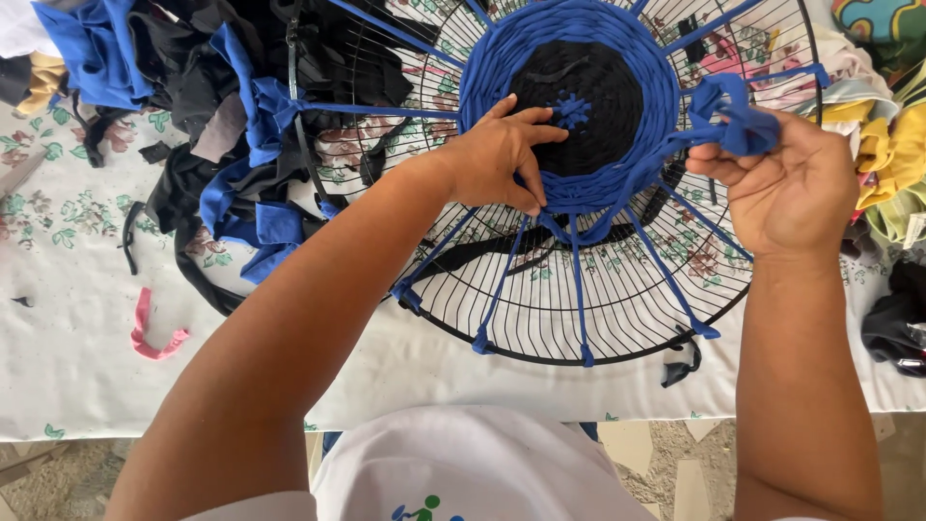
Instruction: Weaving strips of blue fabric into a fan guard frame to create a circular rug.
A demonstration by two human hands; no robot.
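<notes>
A round black wire fan guard (540,318) lies flat on a table covered with a white floral cloth (68,318), and it serves as a loom: blue fabric strips (579,299) run like spokes from the centre out to the rim, where each is knotted. At the middle sits a woven round mat (579,87), black in the core with a wide blue band around it. The left hand (497,154) rests on the lower left edge of that blue band, fingers spread and pressing down on the weave, thumb and fingertips touching the outermost rows; it is not closed around anything. The right hand (786,183) is closed on a bunched blue fabric strip (738,116), pinching it between thumb and fingers and holding it just above the guard's right side, with the strip leading back to the mat's edge. To the left of the guard lies a heap of blue and black fabric scraps (222,116) (some trail under the wire), and a small pink scrap (149,333) lies alone on the cloth. Yellow and multicoloured cloth pieces (892,145) are piled at the right edge.
</notes>
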